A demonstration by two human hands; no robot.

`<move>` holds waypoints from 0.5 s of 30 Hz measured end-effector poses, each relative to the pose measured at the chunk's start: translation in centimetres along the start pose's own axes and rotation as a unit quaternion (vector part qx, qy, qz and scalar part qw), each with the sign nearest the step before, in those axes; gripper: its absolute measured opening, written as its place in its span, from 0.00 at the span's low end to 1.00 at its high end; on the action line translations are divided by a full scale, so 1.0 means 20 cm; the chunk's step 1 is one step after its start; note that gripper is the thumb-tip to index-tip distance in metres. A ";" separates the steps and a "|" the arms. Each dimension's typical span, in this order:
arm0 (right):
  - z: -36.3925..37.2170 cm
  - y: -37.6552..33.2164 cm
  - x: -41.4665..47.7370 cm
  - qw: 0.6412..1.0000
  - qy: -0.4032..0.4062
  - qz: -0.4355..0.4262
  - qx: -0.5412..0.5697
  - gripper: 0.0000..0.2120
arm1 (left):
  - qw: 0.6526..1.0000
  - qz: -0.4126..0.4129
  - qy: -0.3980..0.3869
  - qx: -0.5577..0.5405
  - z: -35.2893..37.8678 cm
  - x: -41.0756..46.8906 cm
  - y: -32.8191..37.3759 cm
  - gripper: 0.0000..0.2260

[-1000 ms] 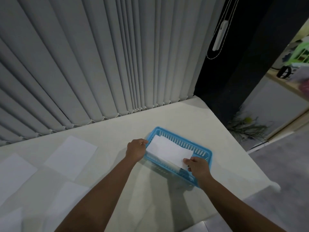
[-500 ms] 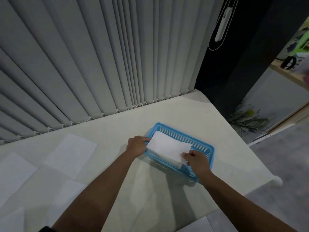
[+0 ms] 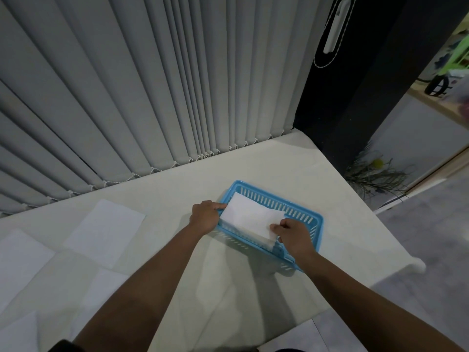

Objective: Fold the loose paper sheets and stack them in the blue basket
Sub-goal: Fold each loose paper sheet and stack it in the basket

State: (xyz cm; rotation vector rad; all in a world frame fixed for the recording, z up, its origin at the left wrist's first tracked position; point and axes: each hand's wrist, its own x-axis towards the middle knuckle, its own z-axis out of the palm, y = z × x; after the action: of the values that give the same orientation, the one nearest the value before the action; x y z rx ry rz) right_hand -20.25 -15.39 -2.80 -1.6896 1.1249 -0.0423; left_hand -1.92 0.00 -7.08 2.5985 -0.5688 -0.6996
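Note:
A blue slotted basket (image 3: 302,208) sits on the pale table toward its right side. A folded white sheet (image 3: 250,215) lies over the basket, on top of other folded paper showing at the near wall. My left hand (image 3: 206,215) grips the sheet's left end at the basket's left rim. My right hand (image 3: 293,235) pinches the sheet's near right corner. Loose flat sheets lie on the table at left: one (image 3: 105,228) nearest the hands, another (image 3: 21,260) further left.
Grey vertical blinds (image 3: 152,85) hang along the table's far edge. The table's right edge and rounded corner (image 3: 416,266) are close to the basket. A dark wall panel and a plant (image 3: 373,174) stand beyond at right, with grey floor below.
The view has shifted slightly. Both hands stay on the folded sheet, which has sunk a little lower onto the basket; my right hand has slid a bit leftward along its near edge.

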 end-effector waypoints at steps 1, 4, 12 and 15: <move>0.00 0.00 0.00 1.000 -0.001 0.000 0.001 0.16 | 1.000 -0.001 0.000 -0.002 0.00 0.00 0.00 0.27; -0.01 0.00 0.00 1.000 -0.004 0.003 -0.001 0.15 | 1.000 -0.002 0.001 -0.006 0.00 0.00 0.00 0.26; -0.01 0.02 -0.02 1.000 0.001 0.017 0.016 0.12 | 1.000 0.000 -0.004 -0.010 0.01 0.00 0.00 0.24; 0.01 0.02 -0.01 0.999 0.008 0.023 0.034 0.14 | 1.000 0.001 -0.003 -0.006 0.01 -0.01 0.00 0.24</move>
State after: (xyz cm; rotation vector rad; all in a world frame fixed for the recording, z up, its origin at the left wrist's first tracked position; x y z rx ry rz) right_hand -20.56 -15.18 -3.05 -1.6051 1.1606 -0.0644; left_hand -2.10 -0.06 -7.10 2.5851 -0.5678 -0.7071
